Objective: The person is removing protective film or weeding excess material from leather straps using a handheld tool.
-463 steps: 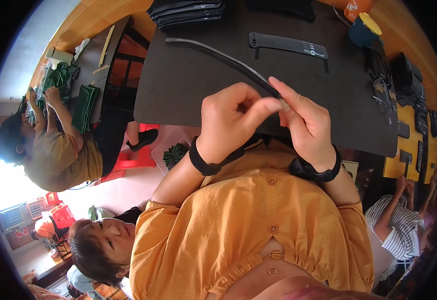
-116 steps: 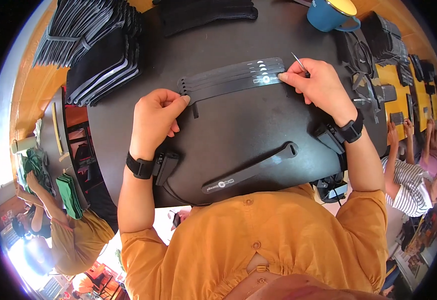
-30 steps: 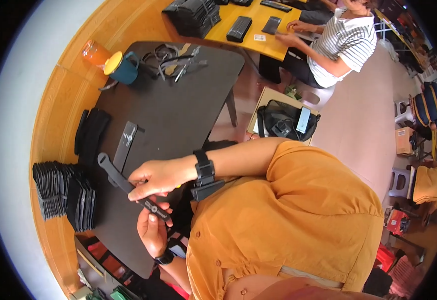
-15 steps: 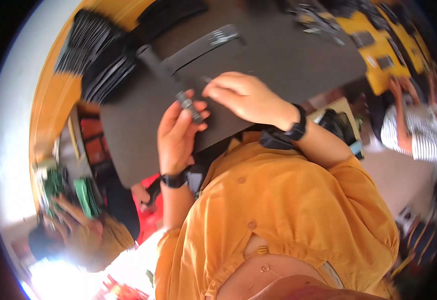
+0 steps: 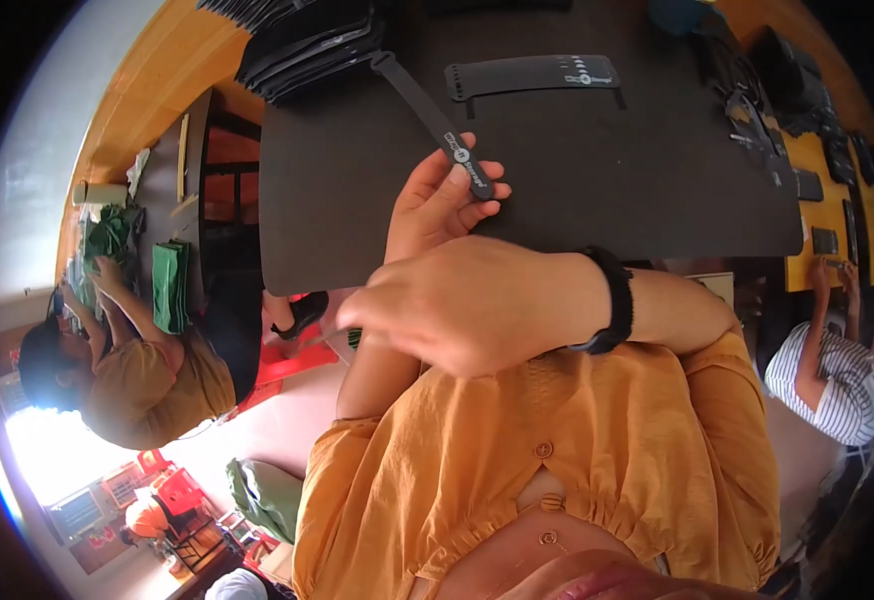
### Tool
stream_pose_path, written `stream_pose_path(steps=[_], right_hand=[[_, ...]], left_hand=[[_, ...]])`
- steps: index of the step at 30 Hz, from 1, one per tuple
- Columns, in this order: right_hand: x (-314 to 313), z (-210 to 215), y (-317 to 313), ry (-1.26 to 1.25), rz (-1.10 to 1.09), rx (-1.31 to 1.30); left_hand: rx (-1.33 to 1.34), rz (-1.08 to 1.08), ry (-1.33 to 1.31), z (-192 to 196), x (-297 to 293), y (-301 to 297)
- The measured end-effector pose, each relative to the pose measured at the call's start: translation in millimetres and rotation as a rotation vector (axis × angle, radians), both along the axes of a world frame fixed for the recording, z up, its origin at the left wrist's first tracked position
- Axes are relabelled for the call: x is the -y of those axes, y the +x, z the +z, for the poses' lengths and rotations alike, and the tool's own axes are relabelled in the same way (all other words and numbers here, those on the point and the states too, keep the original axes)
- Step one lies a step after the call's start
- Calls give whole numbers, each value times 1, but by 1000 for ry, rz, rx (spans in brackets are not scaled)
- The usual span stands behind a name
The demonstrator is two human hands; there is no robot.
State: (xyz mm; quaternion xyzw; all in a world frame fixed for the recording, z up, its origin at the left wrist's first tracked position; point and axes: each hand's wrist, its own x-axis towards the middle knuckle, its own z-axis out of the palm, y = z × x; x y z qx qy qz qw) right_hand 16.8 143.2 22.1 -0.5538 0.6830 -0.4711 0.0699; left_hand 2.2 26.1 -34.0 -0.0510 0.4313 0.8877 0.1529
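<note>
My left hand [image 5: 435, 203] is closed on the wide end of a black strap [image 5: 422, 105], over the table. White print marks this end. The strap's narrow part slants up and left to a looped tip beside a stack of flat black pieces [image 5: 317, 50]. My right hand [image 5: 477, 300] crosses in front of my left forearm, back of the hand up. Its fingers point left and are smeared by motion, so whether they hold anything is hidden. A wider black band [image 5: 527, 77] with white print lies flat on the dark table [image 5: 617, 190], beyond my left hand.
Black strap pieces [image 5: 752, 120] lie heaped at the table's right end. On the right, a person in a striped top [image 5: 827, 375] works at a yellow surface [image 5: 807, 210]. At left, another person [image 5: 157, 380] handles green fabric [image 5: 107, 240] near a folded green stack [image 5: 170, 287].
My right hand has moved from beside the strap down and left, across my left forearm. The left hand still holds the strap. The whole view has shifted and turned.
</note>
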Motion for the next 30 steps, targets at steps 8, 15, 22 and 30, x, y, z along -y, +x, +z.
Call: stream_pose_path(steps=[8,15,22,30], right_hand=[[-71,-37,-6,-32,-520,271],[-86,-51,-7,93,-656,283],[-85,-48,-7,158,-627,331],[-83,-42,-7,134,-595,453]], left_hand=[[-120,-58,37,-13,5,-3],[-80,-67,92,-15,6,-6],[-86,-59,89,-12,6,-4],[-87,-61,80,-14,8,-4]])
